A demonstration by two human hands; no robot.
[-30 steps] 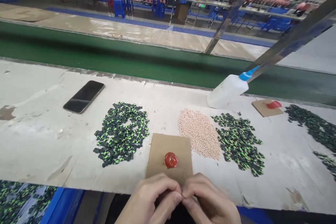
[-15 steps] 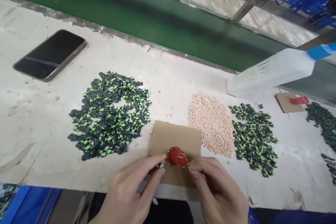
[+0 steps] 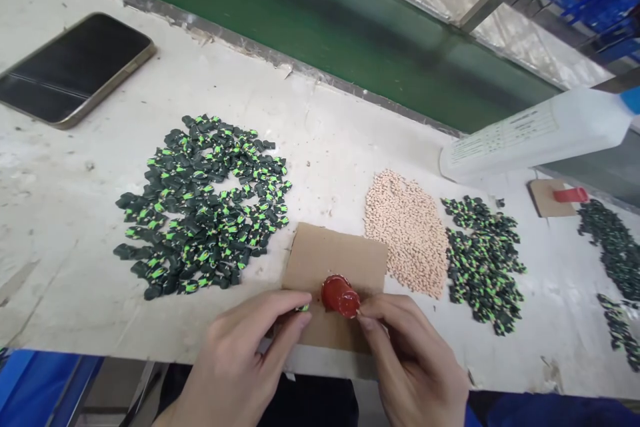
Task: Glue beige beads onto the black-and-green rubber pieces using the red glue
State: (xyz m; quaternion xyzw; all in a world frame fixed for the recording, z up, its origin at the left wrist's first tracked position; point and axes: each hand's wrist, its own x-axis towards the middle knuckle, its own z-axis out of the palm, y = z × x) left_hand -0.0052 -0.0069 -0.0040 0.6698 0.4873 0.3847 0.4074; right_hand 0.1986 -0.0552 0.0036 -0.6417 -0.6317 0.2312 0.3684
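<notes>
My left hand (image 3: 245,363) is pinched on a small black-and-green piece (image 3: 302,308) just left of a red cap (image 3: 341,296). The cap stands on a brown cardboard square (image 3: 333,260) at the table's near edge. My right hand (image 3: 413,363) is closed in a pinch with its fingertips at the cap's right side; what it holds, if anything, is hidden. A large pile of black-and-green pieces (image 3: 200,203) lies left of the cardboard. A heap of small beige pellets (image 3: 406,230) and a second black-and-green pile (image 3: 483,260) lie to the right.
A dark phone (image 3: 70,70) lies at the far left. A white plastic bottle (image 3: 537,133) lies on its side at the back right, near another cardboard piece with a red cap (image 3: 570,195). More black-and-green pieces (image 3: 610,247) spread at the right edge. A green conveyor belt (image 3: 325,33) runs behind the table.
My hands rose from below the table edge to the red cap and have stayed there. The left hand now shows a black-and-green piece. The camera tilted down and closer.
</notes>
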